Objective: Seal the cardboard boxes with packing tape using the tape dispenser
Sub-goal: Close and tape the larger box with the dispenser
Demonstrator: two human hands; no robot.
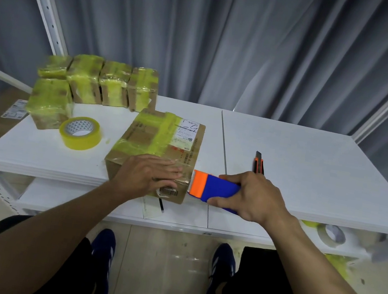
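Observation:
A cardboard box (161, 139) with yellow tape strips and a white label lies on the white table (299, 157), near its front edge. My left hand (148, 174) presses flat on the box's near top, over clear tape. My right hand (253, 196) grips a blue tape dispenser (219, 188). The dispenser's orange toothed end touches the box's right near corner. A stretch of clear tape runs from under my left hand to the dispenser.
Several small boxes (93, 86) wrapped in yellow tape stand at the back left. A yellow tape roll (80, 133) lies left of the box. An orange utility knife (259, 163) lies behind my right hand. A lower shelf holds another tape roll (330, 235).

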